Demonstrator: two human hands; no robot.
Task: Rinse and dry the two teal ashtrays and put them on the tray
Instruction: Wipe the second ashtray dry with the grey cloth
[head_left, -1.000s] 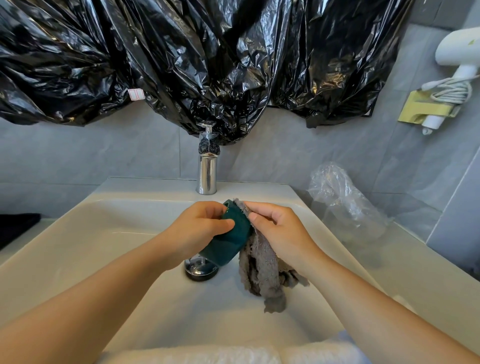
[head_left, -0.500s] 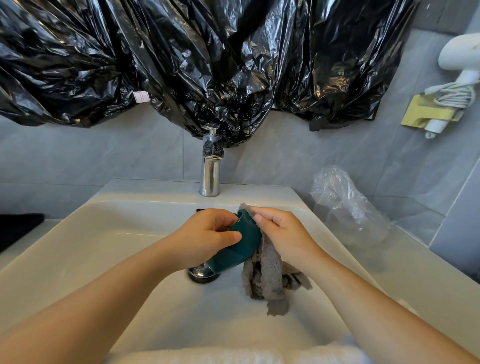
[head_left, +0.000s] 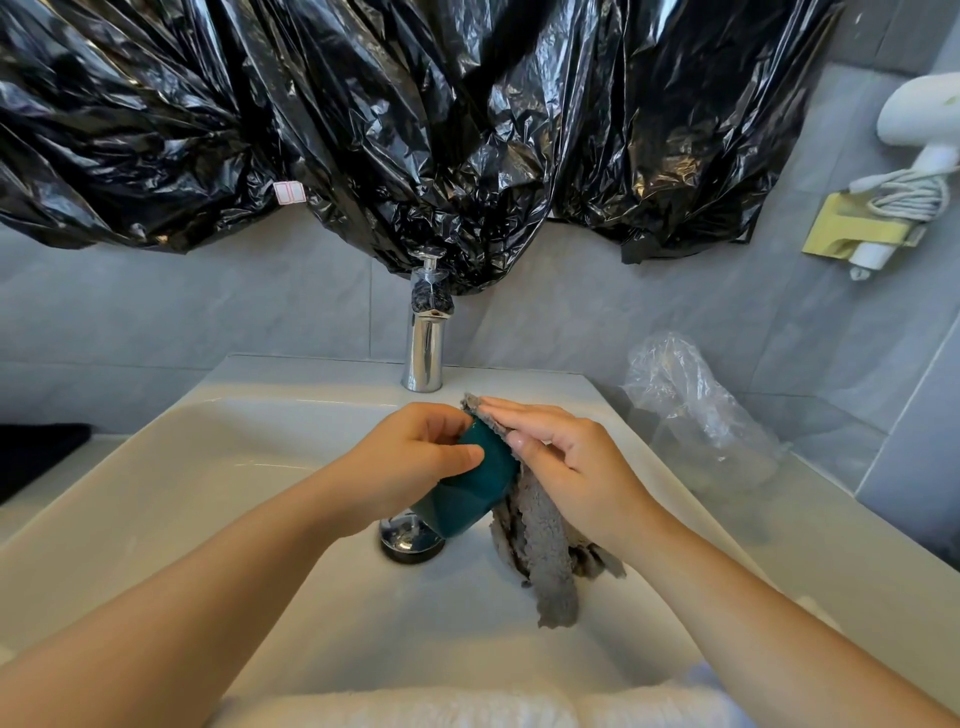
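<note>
Over the white sink (head_left: 218, 467), my left hand (head_left: 405, 462) grips a teal ashtray (head_left: 470, 493), held on edge above the drain. My right hand (head_left: 566, 462) presses a grey cloth (head_left: 540, 551) against the ashtray's right side, with the fingers laid fairly straight along the cloth's top and the thumb against it. The rest of the cloth hangs down into the basin. Only one ashtray is in view, and no tray shows.
A chrome tap (head_left: 426, 338) stands behind the hands, with the chrome drain plug (head_left: 410, 540) under the ashtray. Black plastic sheeting (head_left: 415, 130) hangs on the wall. A clear plastic bag (head_left: 696, 410) lies on the right counter. A white towel (head_left: 467, 706) lies along the near edge.
My right fingers have straightened and slid up along the top of the cloth. The ashtray has turned a little in my left hand.
</note>
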